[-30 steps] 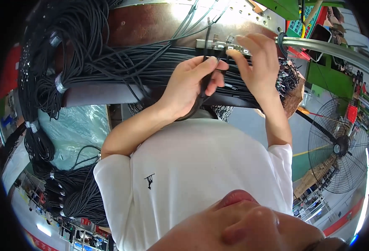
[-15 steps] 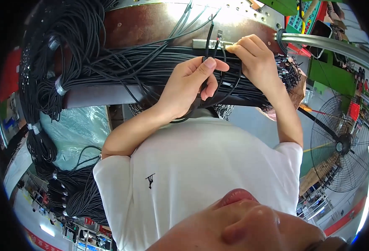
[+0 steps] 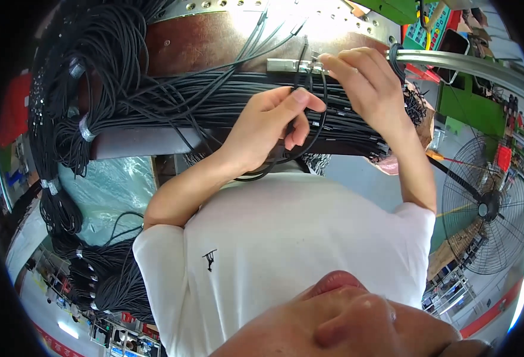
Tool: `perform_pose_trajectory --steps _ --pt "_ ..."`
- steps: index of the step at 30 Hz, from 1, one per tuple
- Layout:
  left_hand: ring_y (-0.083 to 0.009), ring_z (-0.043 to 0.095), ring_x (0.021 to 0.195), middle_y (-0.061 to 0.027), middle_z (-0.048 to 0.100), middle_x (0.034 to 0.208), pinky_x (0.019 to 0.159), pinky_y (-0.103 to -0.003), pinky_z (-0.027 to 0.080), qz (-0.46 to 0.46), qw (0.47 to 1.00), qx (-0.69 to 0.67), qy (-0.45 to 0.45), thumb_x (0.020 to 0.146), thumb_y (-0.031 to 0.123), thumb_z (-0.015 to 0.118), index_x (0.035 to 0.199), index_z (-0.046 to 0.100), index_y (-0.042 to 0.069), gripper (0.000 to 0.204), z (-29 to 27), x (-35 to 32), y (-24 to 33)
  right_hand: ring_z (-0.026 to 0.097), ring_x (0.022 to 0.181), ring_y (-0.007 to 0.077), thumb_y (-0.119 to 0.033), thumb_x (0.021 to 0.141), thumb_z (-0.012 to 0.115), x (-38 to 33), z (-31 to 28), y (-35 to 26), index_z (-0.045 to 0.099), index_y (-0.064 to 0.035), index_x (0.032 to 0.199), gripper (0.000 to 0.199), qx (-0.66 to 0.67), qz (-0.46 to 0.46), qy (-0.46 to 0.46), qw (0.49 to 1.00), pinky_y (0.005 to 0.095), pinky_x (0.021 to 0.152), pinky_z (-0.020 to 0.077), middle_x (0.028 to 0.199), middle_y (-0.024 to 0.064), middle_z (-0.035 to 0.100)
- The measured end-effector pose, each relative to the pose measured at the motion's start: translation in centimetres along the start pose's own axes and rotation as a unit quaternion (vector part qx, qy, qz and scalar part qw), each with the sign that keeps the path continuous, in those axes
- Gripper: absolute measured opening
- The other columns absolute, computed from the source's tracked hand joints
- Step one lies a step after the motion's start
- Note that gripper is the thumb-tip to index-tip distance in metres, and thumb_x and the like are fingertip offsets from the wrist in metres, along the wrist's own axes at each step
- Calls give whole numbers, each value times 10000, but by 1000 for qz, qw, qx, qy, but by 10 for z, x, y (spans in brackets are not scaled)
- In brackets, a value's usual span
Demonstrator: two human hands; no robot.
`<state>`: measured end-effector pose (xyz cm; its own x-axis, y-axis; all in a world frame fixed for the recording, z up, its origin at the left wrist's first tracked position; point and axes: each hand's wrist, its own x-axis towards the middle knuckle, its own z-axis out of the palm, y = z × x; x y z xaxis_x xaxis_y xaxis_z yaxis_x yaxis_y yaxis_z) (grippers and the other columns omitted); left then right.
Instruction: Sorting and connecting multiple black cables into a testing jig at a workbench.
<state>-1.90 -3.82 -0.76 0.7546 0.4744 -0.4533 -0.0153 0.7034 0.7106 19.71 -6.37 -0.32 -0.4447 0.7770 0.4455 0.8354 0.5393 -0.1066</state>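
My left hand (image 3: 269, 122) is closed, thumb against index finger, on a black cable (image 3: 324, 98) that loops down past the bundle toward my shirt. Thin black cable ends rise from this pinch toward a small metal fixture (image 3: 282, 65) lying on the brown work surface. At the right end of that fixture, my right hand (image 3: 373, 89) has its thumb and index fingertip pressed together beside a cable end; what sits between them is too small to make out. Below both hands runs a thick bundle of black cables (image 3: 208, 98), some with small white labels.
Tied cable coils (image 3: 104, 53) hang at the left, above a clear plastic sheet (image 3: 110, 196). A perforated metal strip (image 3: 214, 6) edges the far side. At the right are a curved metal rail (image 3: 452, 58), a phone-like dark device (image 3: 454, 44) and a caged fan (image 3: 482, 208).
The upright cable end above my left hand is lower and leans differently. My right hand has turned slightly, its fingertips still at the fixture's right end. The view has shifted a little.
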Motion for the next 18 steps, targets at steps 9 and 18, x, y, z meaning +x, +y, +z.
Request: perform_pose_trajectory --steps 9,18 --pt "-181 614 546 -169 671 746 500 -264 488 306 952 23 8 1038 309 344 1114 551 -86 452 -7 -30 57 639 838 251 22 762 683 -43 26 4 612 -32 868 138 155 240 66 956 308 712 512 954 78 657" --pt "-184 588 454 -164 658 725 437 -252 474 -99 986 -70 -116 1016 342 423 1100 571 -40 418 16 5 10 623 834 297 -13 783 648 -32 20 5 575 -39 887 130 158 252 -18 955 357 699 506 907 86 625"
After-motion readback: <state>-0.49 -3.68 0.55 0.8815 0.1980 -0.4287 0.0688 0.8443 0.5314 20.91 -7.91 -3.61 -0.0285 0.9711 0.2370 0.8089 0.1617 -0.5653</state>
